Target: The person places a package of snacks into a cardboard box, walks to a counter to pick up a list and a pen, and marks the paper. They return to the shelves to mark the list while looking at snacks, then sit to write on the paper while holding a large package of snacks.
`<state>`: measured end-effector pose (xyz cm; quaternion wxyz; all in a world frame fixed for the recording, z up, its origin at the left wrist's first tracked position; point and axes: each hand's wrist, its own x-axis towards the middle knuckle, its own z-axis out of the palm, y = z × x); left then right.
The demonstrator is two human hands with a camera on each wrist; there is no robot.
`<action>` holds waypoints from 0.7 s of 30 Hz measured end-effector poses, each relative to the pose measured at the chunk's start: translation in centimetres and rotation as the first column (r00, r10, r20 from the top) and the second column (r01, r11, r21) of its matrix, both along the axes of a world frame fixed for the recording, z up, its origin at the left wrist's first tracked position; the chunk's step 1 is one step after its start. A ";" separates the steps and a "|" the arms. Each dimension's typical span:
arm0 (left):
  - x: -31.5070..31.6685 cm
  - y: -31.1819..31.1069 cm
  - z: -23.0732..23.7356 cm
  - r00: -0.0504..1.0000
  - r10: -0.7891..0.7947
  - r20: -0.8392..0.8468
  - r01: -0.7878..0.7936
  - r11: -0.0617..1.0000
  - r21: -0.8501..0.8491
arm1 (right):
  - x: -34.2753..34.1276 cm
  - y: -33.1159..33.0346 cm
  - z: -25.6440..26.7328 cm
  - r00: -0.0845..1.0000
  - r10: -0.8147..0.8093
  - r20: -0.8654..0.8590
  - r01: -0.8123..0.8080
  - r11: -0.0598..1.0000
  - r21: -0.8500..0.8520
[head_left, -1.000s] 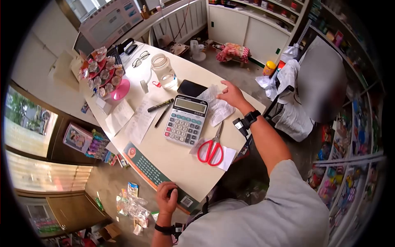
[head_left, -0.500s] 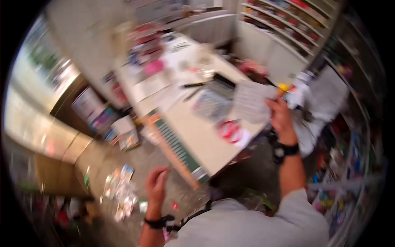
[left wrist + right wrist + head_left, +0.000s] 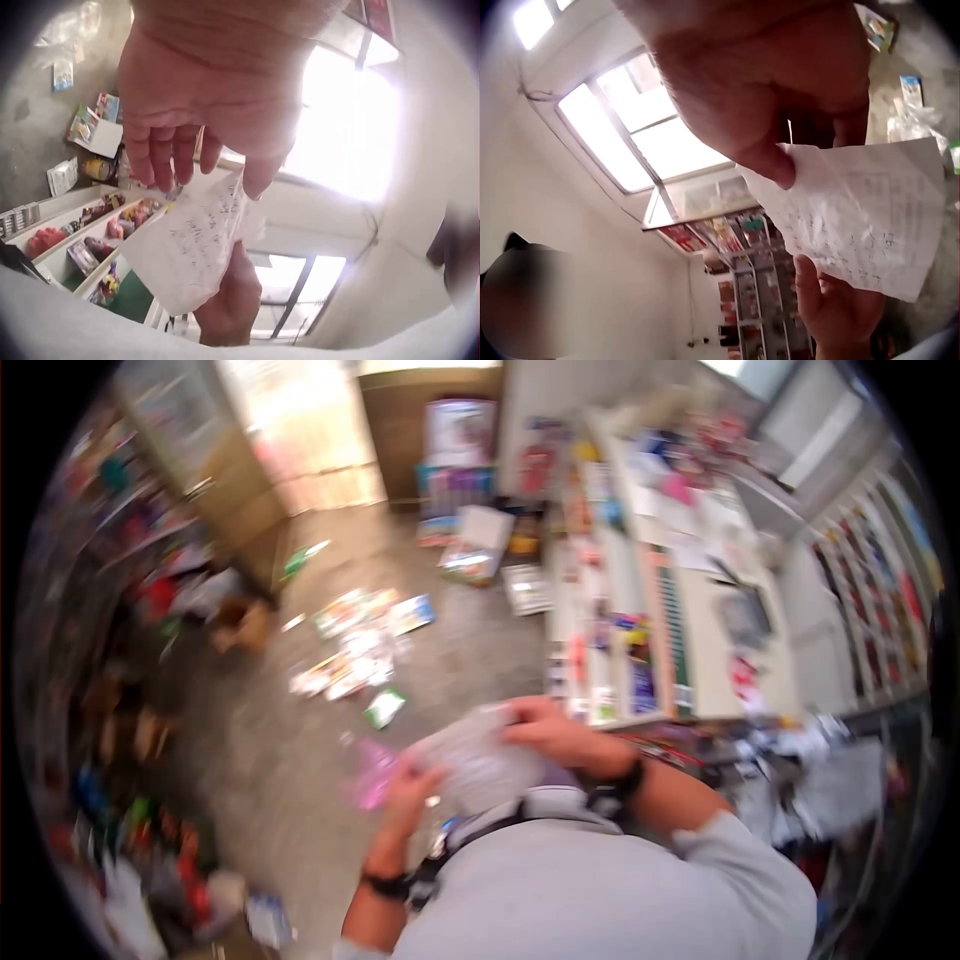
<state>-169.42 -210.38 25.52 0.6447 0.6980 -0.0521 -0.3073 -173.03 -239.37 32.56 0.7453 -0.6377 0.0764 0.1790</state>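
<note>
A crumpled sheet of handwritten paper [image 3: 485, 760] [image 3: 187, 247] [image 3: 862, 217] is up in the air between both hands, blurred in the head view. My right hand [image 3: 565, 738] [image 3: 772, 90] pinches one edge, its thumb on the written side. At the paper's other side is my left hand [image 3: 403, 800] [image 3: 210, 97], thumb beside the edge and fingers hanging apart from it; no firm grip shows. In the right wrist view the sheet partly covers the left hand [image 3: 844, 311].
Plastic-wrapped packets [image 3: 360, 655] and a pink bag [image 3: 376, 773] lie on the floor. At the right stand the desk [image 3: 715, 685] and a display case with small goods [image 3: 600, 695]. Red scissors [image 3: 743, 678] lie on the desk. Shelves line both sides.
The view has swung from the desk toward the floor. My right hand has lifted the paper off the desk and brought it in front of the body, where my left hand has come up to it.
</note>
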 end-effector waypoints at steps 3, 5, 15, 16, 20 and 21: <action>-1.5 3.4 1.1 0.966 0.211 -0.152 -0.250 0.918 -0.309 | 3.0 5.4 0.5 0.976 0.168 0.141 -0.154 0.982 -0.105; -1.8 5.4 0.5 0.924 0.317 -0.213 -0.377 0.847 -0.376 | 4.4 8.7 -1.2 0.971 0.186 0.153 -0.172 0.980 -0.100; 5.6 5.0 -1.2 0.910 0.384 -0.153 -0.414 0.847 -0.334 | 6.7 -17.3 -1.7 0.876 -0.110 0.470 0.474 0.380 -0.794; 6.8 4.3 -1.0 0.919 0.372 -0.129 -0.394 0.867 -0.307 | 6.4 -22.9 -1.6 0.811 -0.239 0.534 0.582 0.234 -0.779; 10.9 -1.2 1.5 0.922 0.381 -0.066 -0.384 0.881 -0.278 | 1.3 -41.6 0.4 0.734 -0.436 0.522 0.426 -0.304 -0.852; 12.0 -2.3 1.8 0.923 0.384 -0.018 -0.376 0.890 -0.257 | 0.1 -45.4 0.1 0.736 -0.422 0.530 0.403 -0.356 -0.843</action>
